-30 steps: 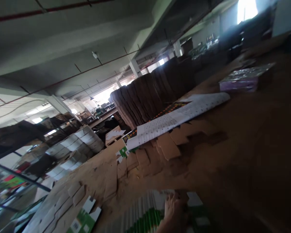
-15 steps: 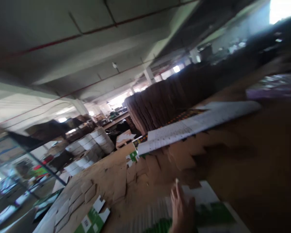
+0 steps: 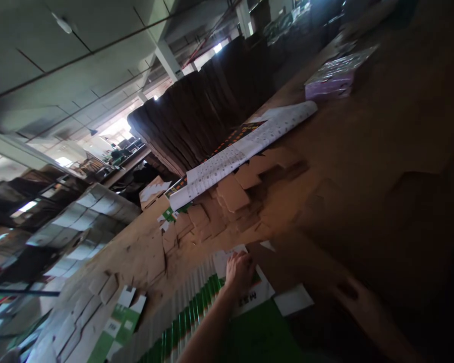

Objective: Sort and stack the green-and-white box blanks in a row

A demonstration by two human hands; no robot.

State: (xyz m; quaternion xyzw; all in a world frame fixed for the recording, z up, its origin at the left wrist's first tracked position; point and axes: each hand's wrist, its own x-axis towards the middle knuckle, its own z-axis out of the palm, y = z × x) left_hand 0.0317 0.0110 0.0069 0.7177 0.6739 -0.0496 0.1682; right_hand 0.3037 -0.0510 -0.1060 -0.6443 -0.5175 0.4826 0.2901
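My left hand is closed over the upper edge of a flat green and white carton at the near end of a leaning row. That row of folded green and white cartons fans out to the left along the table. My right hand hovers to the right in deep shadow, apart from the cartons; its fingers are dark and smeared. Between the hands juts a white carton flap. Another green and white carton lies flat at the lower left.
Cardboard offcuts litter the brown table. Behind them lies a rolled white printed sheet. A plastic-wrapped purple pack sits farther back. Tall cardboard stacks stand beyond, and white bundles are at the left.
The view has swung right and down. My left hand, earlier with fingers extended over the cartons, is now curled on one's edge. My right hand has come into view.
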